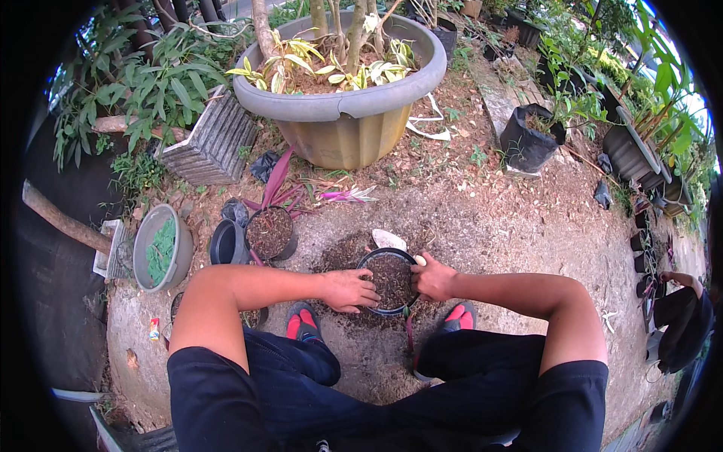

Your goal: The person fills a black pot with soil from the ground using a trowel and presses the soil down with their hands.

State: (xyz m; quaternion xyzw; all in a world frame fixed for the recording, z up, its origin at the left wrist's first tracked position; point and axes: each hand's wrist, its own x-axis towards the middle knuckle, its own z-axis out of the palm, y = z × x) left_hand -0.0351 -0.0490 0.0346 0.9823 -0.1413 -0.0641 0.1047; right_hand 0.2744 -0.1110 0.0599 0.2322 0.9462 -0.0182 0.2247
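Between my feet stands a round black plant pot (390,279) filled with dark, crumbly soil. My left hand (351,291) holds its left side, the fingers spread at the rim. On the opposite side, my right hand (434,277) is curled around the rim. A pale rounded piece (419,260) shows by the right thumb; I cannot tell whether it is a tool handle. Just behind the pot lies a white scoop-like blade (390,239), partly hidden by the rim. A small purple-and-green plant cutting (409,327) lies at the pot's near side.
Left of the pot stand a soil-filled pot (271,233), an empty black pot (227,242) and a grey basin (183,248) with green material. A large cracked planter (339,107) is ahead. A black grow bag (531,138) stands at right. Another person (683,316) is at far right.
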